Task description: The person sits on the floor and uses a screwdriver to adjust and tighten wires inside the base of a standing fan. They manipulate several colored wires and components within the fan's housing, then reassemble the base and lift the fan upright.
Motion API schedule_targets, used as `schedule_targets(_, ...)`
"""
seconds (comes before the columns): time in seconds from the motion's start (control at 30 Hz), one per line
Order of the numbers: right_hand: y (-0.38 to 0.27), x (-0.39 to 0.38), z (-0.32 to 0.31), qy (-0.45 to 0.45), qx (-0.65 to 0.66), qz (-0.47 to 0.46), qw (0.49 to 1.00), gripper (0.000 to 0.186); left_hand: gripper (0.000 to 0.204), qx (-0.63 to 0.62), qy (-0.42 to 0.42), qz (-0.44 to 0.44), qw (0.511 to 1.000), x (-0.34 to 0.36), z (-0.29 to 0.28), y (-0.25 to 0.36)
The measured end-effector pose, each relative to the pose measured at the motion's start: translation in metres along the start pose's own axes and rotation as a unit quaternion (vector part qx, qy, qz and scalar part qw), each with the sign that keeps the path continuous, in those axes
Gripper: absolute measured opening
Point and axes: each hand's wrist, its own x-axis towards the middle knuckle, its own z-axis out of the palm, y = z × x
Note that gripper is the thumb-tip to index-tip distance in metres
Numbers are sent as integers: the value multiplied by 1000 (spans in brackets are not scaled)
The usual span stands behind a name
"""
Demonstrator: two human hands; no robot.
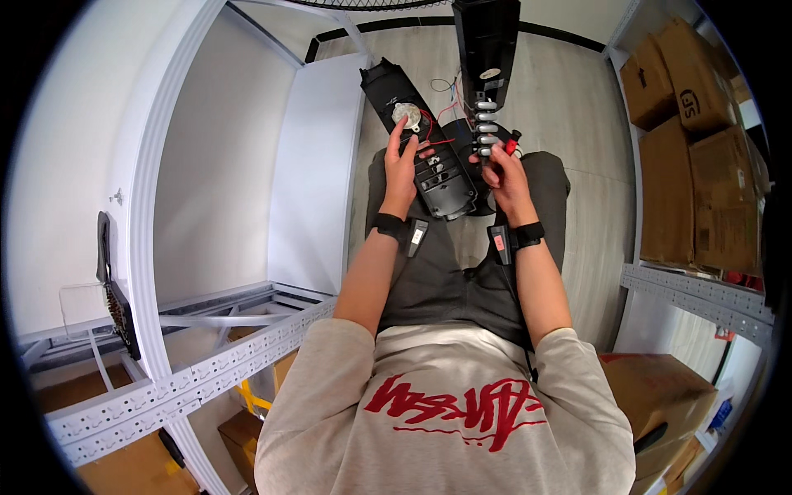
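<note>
A long black plastic housing (450, 191) lies slanted over my left thigh, with slots across its lower part. A round pale metal disc (407, 115) with red wires sits on it. My left hand (403, 169) holds the housing, fingertips at the disc. In my right hand (510, 183) is a small red-and-black tool (512, 144); its tip is hidden. The fingers of that hand are beside a row of silver-grey rounded pieces (487, 117). This row is at the near end of a second long black plastic part (488, 49). Thin wires run between both parts.
A black rounded object (469, 136), partly covered, is between my knees. White metal shelving (148, 206) rises on my left. On the right, cardboard boxes (664, 190) fill a rack with a perforated metal beam (701, 297). Another carton (660, 388) stands near my right elbow.
</note>
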Motion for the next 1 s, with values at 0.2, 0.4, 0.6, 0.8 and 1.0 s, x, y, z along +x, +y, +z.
schedule_targets(0.2, 4, -1, -8, -38, 21, -3, 999, 47, 64, 26, -2, 10, 1000, 1, -3, 3)
schedule_targets(0.4, 12, 2, -14, -68, 20, 1, 997, 57, 93, 40, 14, 30, 999, 7, -9, 10)
schedule_targets(0.6, 10, 1, -6, -62, -15, 29, 998, 61, 104, 32, 31, 37, 998, 10, -7, 16)
schedule_targets(0.8, 9, 1, 16, -52, -51, 47, 996, 59, 100, 26, 6, 41, 999, 16, -9, 6)
schedule_targets(1.0, 9, -3, 19, -25, -165, 39, 985, 57, 97, -1, -5, 29, 1000, 21, -7, 7)
